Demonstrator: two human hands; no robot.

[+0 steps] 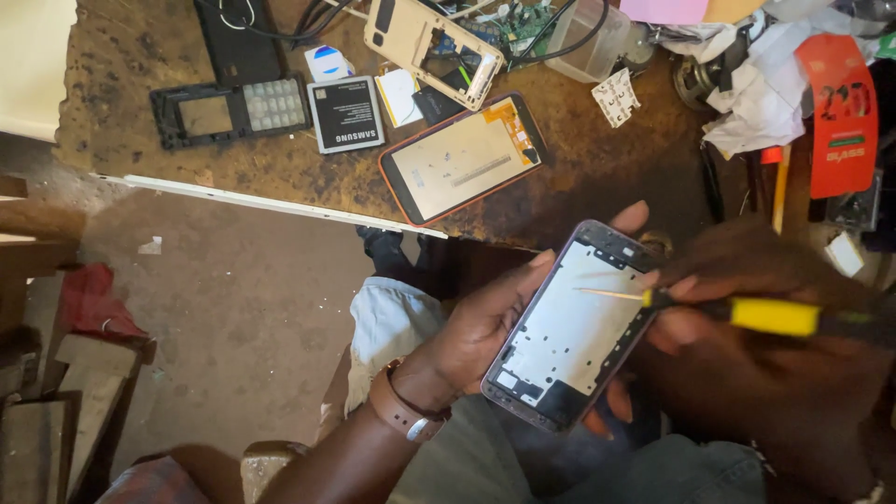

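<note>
One phone frame (571,329) is held, one yellow-handled screwdriver (747,314) works on it, and the desk (280,177) carries one orange-edged phone (464,157), one battery (346,114) and one keypad housing (233,110).

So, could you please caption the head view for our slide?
Left hand cradles an opened phone frame while right hand works it with a yellow-handled screwdriver.

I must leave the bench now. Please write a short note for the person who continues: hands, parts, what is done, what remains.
Left hand: holds the phone frame open side up, above the lap.
Right hand: holds the yellow screwdriver, tip on the frame's upper part.
On the bench: screen panel, battery, keypad phone shell, beige back shell.
Done: frame is stripped, screen and battery are out.
Left: the work at the frame's upper part; whether a screw is there cannot be seen.
</note>
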